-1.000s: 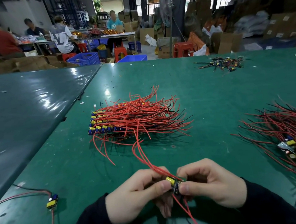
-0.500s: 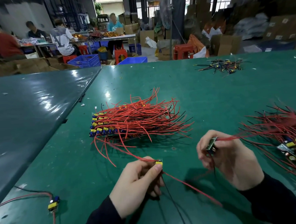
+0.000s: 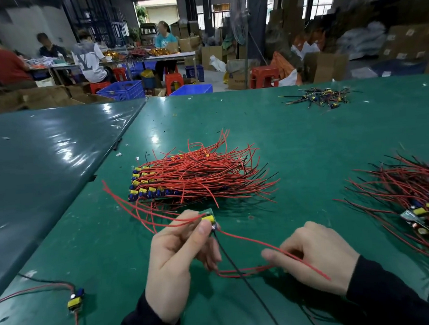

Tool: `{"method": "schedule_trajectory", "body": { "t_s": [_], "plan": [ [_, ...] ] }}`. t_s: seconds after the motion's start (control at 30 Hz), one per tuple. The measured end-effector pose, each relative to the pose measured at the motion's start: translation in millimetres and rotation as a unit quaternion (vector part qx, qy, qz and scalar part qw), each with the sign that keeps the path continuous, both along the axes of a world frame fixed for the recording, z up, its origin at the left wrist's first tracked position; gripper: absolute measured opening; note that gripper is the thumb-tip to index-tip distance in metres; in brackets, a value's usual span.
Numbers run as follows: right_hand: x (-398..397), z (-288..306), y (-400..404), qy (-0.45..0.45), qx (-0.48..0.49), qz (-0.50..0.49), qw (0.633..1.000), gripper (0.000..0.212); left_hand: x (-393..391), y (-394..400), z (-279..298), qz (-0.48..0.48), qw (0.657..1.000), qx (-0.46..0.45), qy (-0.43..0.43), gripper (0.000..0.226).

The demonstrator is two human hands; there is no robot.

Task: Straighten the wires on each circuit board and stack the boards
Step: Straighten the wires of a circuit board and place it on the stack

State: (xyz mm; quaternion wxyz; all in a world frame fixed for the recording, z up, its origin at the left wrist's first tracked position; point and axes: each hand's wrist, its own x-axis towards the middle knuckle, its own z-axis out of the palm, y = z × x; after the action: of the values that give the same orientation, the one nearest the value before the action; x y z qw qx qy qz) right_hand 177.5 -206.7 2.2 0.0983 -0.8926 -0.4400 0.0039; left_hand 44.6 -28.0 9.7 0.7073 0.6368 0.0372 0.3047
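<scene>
Held board: a small green circuit board with a yellow block component, raised just above the green table mat, near the front edge of the stack.
Left hand: the left hand pinches the held board between thumb and forefinger, the other fingers curled below it.
Board wires: thin red leads sweep from the board out to the left; one long red wire and a black wire run from it toward the near right.
Right hand: the right hand lies low over the mat, fingers curled, with the long red wire passing between thumb and forefinger; whether it presses the wire cannot be told. A loop of red wire lies on the mat beside its thumb.
Finished stack: rows of boards with yellow and blue parts sit aligned at centre, their red and black wires fanned to the right.
Unsorted heap: a tangle of boards and red wires lies at the right edge.
Stray board: a single board with a yellow part rests at the near left.
Far pile: small dark-wired pieces lie at the far right.
Surface: a green table mat, with a darker glossy sheet to the left.
Background: seated people, red stools, blue crates and cardboard cartons.
</scene>
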Motion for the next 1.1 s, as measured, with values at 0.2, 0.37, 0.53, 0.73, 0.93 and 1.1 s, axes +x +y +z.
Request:
{"method": "schedule_trajectory", "body": {
  "t_s": [0.2,0.37,0.53,0.73,0.93,1.1],
  "plan": [
    [-1,-2,0,-0.036,0.127,0.012,0.991,0.033,-1,-9,-6,-0.099,0.994,0.025,0.038,0.029],
    [-12,4,9,0.333,0.378,0.059,0.862,0.031,1,-14,-9,-0.076,0.993,0.053,0.071,0.031],
    [-34,6,16,0.481,0.325,0.123,0.805,0.020,3,-17,-13,-0.045,0.993,0.084,0.074,0.024],
    [-37,6,16,0.461,0.309,0.094,0.827,0.025,4,-18,-16,0.018,0.980,0.196,0.032,0.026],
    [-36,8,14,0.443,0.321,0.095,0.832,0.021,5,-17,-15,0.035,0.974,0.224,0.001,0.020],
    [-37,11,15,0.530,0.326,0.112,0.775,0.016,5,-21,-15,0.039,0.984,0.172,0.004,0.010]
  ]
}}
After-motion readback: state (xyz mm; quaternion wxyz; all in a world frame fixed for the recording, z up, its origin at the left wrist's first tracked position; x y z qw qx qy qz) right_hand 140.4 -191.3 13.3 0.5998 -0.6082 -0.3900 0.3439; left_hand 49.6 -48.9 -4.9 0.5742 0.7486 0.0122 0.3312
